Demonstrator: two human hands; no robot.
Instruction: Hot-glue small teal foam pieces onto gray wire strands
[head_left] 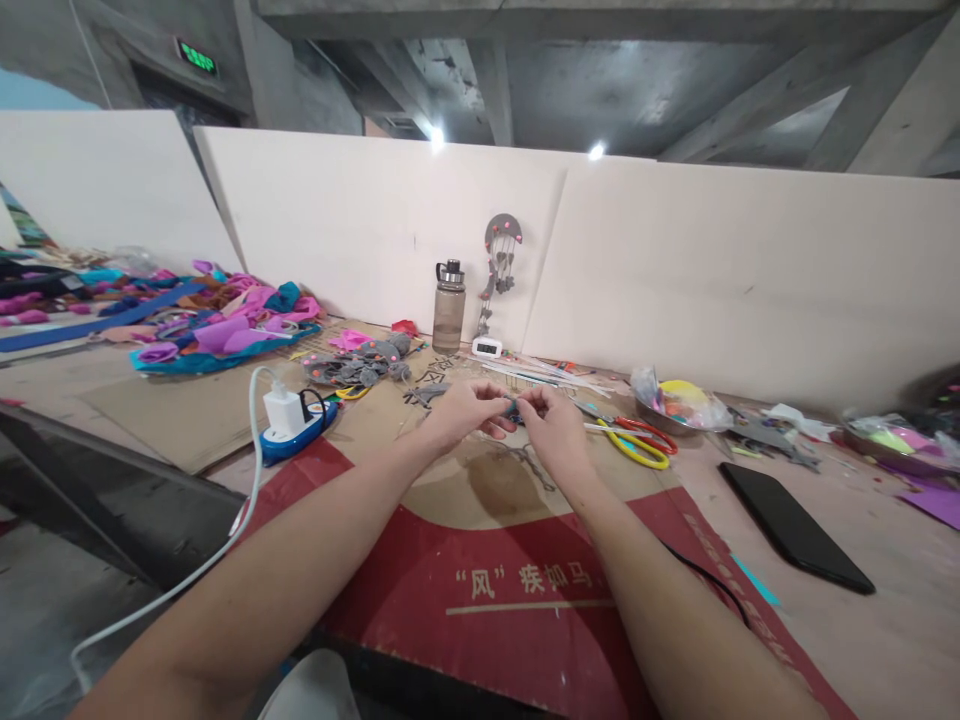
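Observation:
Over the middle of the cardboard sheet (pixel 420 500), my left hand (pixel 469 410) and my right hand (pixel 551 425) meet at the fingertips. Both pinch a small dark grey-blue piece (pixel 512 408), mostly covered by fingers, so its kind is unclear. A thin grey cord (pixel 534 468) shows just below the hands; whether it joins the piece I cannot tell. Right of my right hand lie scissors with yellow handles (pixel 637 450) and a pair with red handles (pixel 649 432). Behind the hands are thin white sticks (pixel 547 374).
A bottle (pixel 448 310), a small clock (pixel 487 347) and a grey moon-shaped hanging ornament (pixel 502 240) stand by the white board. Grey felt pieces (pixel 360 362) and a blue power strip (pixel 296 435) are left. Right are a metal bowl (pixel 679 420) and a black phone (pixel 795 525).

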